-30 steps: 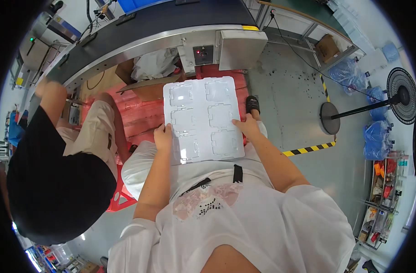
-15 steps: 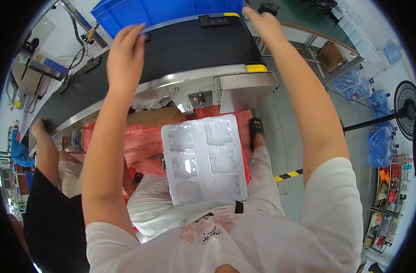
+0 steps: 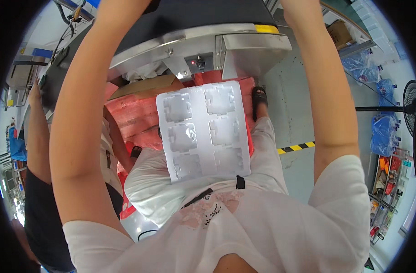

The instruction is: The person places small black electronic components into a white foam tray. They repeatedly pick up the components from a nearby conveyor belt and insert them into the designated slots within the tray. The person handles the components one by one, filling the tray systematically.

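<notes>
Arms raised, both of yours run up past the top edge of the view, so your hands are out of sight — whether they grip anything cannot be told. The white blister tray [image 3: 202, 132], with six moulded pockets, lies flat on your lap, touched by neither hand. Beyond its far edge stand red crates [image 3: 134, 119] and a brown cardboard box [image 3: 146, 86], under the steel conveyor frame [image 3: 189, 43]. On your left, another person's arm [image 3: 35, 132] reaches toward the conveyor.
</notes>
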`<move>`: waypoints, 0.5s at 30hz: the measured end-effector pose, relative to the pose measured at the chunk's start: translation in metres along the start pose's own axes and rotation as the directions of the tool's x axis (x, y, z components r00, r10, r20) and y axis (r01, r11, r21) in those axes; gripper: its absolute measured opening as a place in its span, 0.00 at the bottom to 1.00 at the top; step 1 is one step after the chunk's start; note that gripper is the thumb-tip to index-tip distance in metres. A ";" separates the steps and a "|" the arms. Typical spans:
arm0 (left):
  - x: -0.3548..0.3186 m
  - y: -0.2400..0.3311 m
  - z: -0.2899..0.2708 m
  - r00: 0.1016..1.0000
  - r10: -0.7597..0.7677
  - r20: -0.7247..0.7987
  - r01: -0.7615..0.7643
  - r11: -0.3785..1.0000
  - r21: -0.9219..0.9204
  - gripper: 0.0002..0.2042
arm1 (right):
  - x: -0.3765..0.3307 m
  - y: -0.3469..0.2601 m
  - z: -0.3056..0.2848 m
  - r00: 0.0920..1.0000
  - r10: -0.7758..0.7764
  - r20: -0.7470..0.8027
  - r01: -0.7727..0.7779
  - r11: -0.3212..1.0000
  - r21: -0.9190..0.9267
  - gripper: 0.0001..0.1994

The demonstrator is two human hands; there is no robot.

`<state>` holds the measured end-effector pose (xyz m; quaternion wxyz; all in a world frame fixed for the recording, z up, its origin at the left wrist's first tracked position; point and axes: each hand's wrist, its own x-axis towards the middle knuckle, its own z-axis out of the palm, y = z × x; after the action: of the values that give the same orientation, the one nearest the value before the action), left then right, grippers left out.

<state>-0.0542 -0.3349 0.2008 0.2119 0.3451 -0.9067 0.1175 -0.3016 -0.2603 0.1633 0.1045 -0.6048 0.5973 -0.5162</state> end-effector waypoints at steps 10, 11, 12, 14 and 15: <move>-0.144 0.012 0.016 0.801 -0.406 0.439 0.536 0.162 -0.828 0.09 | -0.205 0.089 0.099 0.749 0.381 0.542 -0.501 0.861 0.086 0.15; -0.151 0.007 0.036 0.813 -0.400 0.423 0.532 0.217 -0.818 0.09 | -0.210 0.111 0.111 0.771 0.378 0.512 -0.502 0.856 0.125 0.15; -0.156 0.007 0.053 0.750 -0.420 0.511 0.605 0.121 -0.787 0.10 | -0.216 0.126 0.120 0.791 0.375 0.484 -0.504 0.847 0.168 0.16; -0.177 0.000 0.093 0.648 -0.438 0.623 0.701 0.025 -0.712 0.10 | -0.228 0.144 0.136 0.900 0.221 0.376 -0.232 0.973 -0.017 0.16; -0.186 0.000 0.110 0.690 -0.406 0.600 0.688 0.110 -0.717 0.10 | -0.229 0.148 0.139 0.936 0.133 0.327 -0.097 0.987 -0.126 0.16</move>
<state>0.0372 -0.2670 0.0176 0.2748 0.4890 -0.6288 -0.5384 -0.2319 -0.1776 -0.1235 0.2015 -0.6523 0.6322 -0.3663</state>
